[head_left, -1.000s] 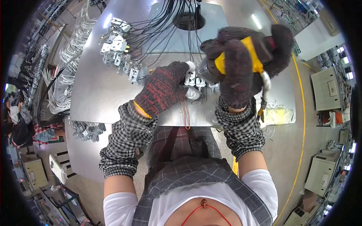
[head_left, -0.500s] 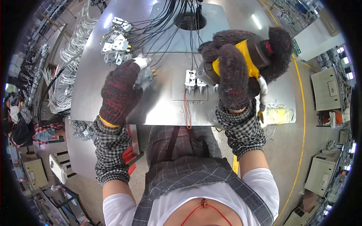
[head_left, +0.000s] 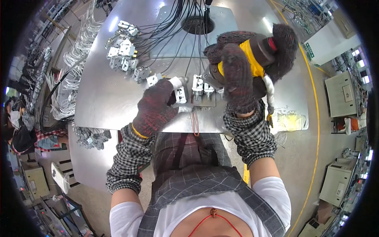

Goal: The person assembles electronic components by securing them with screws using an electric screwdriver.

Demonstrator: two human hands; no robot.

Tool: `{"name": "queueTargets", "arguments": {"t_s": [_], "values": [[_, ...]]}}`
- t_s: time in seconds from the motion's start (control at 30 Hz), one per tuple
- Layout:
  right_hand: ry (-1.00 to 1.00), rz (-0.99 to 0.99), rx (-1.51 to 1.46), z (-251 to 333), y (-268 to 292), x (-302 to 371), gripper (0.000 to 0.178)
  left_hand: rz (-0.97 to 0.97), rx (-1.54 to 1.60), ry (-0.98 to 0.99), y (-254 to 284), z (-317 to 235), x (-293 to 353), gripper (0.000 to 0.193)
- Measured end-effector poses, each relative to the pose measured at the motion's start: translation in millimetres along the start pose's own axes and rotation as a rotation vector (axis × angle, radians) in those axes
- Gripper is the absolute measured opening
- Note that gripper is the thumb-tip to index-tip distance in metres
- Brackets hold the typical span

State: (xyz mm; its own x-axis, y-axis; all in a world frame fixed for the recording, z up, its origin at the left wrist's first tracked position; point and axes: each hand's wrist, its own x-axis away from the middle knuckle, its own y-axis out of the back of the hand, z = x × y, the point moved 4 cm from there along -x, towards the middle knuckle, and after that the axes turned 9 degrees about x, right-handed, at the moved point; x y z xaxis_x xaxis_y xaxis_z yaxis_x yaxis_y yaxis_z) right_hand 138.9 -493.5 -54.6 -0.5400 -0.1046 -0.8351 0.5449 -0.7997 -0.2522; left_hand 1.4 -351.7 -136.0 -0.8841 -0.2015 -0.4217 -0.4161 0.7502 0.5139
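Observation:
My left hand, in a dark maroon knit glove with white-wrapped fingertips, grips a small white socket module between thumb and finger. Just right of it, several similar white-and-metal modules stand in a row on a flat plate fixed to the metal table. My right hand, gloved alike, is wrapped around a black-and-yellow power driver. The driver's front end points left, close to the row's right end; its tip is hidden. A reddish wire loop hangs over the table's near edge below the plate.
A pile of white modules on black cables lies at the table's far left, with loose ones trailing toward my left hand. The cables run near a round dark hole. White wire bundles hang at left. A clear yellowish packet lies right.
My left hand has moved right from near the pile to the plate, and a white module now shows in its fingers. My right hand and the driver have shifted slightly left.

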Motion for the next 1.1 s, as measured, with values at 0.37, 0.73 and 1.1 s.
{"name": "queueTargets", "arguments": {"t_s": [0.37,0.73,1.1], "values": [[-0.045,-0.165,0.097,1.2,22.9,-1.5,0.075,0.112,0.391,0.148,-9.2,8.1,-34.2,0.063],[-0.21,0.026,-0.325,-52.6,23.2,13.7,0.069,0.29,0.043,0.141,-11.4,3.5,-42.6,0.069],[-0.376,0.256,-0.796,-61.2,51.3,46.8,0.066,0.14,-0.738,-0.145,30.7,-5.4,-13.2,0.059]]}}
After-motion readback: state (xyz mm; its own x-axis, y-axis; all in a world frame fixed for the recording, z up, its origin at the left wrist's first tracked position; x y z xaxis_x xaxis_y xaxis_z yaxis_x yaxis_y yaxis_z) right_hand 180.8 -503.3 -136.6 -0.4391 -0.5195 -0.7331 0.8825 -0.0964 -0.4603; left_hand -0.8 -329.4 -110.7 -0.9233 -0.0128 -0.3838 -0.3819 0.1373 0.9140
